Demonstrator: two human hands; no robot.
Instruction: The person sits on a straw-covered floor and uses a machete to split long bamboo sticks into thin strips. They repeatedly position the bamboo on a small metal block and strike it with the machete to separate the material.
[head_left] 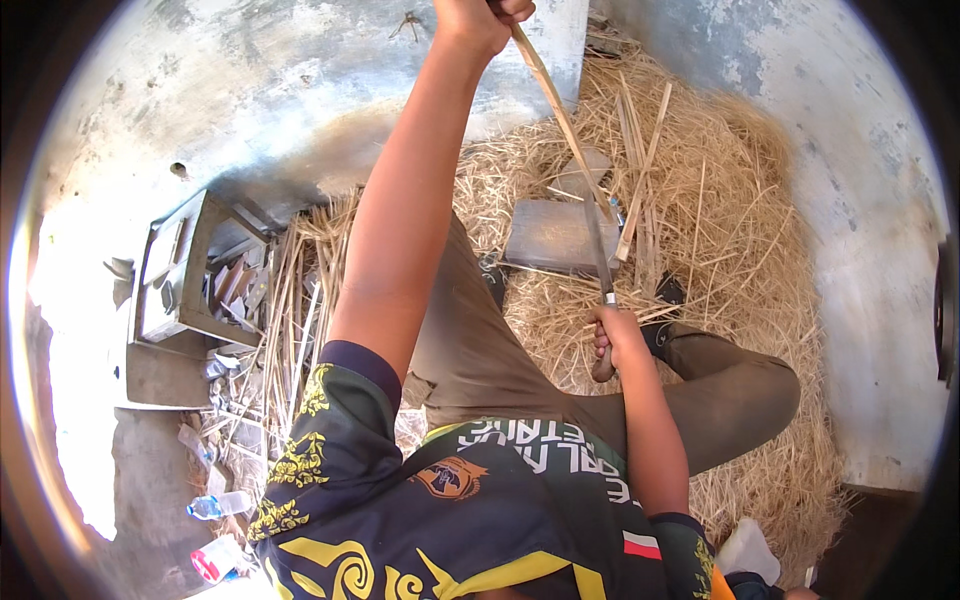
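- While the left hand (482,20) holds one end of a long wood strip (556,102), the strip slants down from that fist to the knife (600,250).
- The right hand (617,335) is wrapped around the knife's handle.

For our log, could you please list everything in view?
Strip: one, tan, upper centre
Knife: one, grey, centre right
Block: one, grey, centre
Shavings: one heap, straw-coloured, floor
Loose strips: several, tan, right of block
Cabinet: one, grey-brown, left
Bottle: at least one, clear, lower left
Container: one, white-red, below bottle
Walls: at least two, whitish, around
Shirt: one, black-yellow, bottom centre
Trousers: one pair, brown, centre
Left hand: one, bare, holding strip
Right hand: one, bare, holding knife
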